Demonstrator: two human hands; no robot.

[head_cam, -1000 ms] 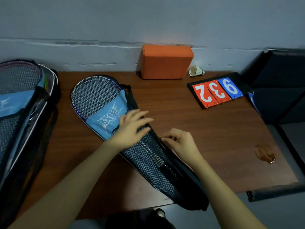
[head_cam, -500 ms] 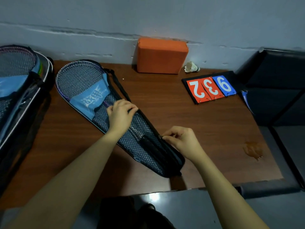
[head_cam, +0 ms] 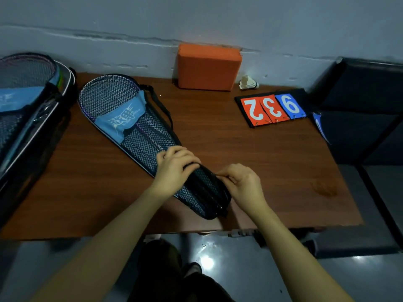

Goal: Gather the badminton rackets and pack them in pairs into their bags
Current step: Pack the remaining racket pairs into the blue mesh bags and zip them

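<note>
A mesh racket bag (head_cam: 122, 118) with a blue panel lies slanted on the brown table (head_cam: 261, 160), racket heads showing through the mesh at the far left end. My left hand (head_cam: 174, 168) presses down on the bag's narrow part, fingers curled over it. My right hand (head_cam: 242, 184) pinches the bag's right edge near the handle end, apparently at the zipper pull; the pull itself is hidden by my fingers. A second, larger racket bag (head_cam: 28, 114) with rackets inside lies at the far left.
An orange foam block (head_cam: 209, 66) stands against the wall, a white shuttlecock (head_cam: 248, 82) beside it. A flip scoreboard (head_cam: 272, 109) showing 2, 3, 9 lies at the back right. A dark bench (head_cam: 362, 118) borders the table's right side. A stain (head_cam: 325, 188) marks the table.
Both hands have slid along the bag toward its handle end. My right hand has kept its pinch on the bag's edge while moving that way.
</note>
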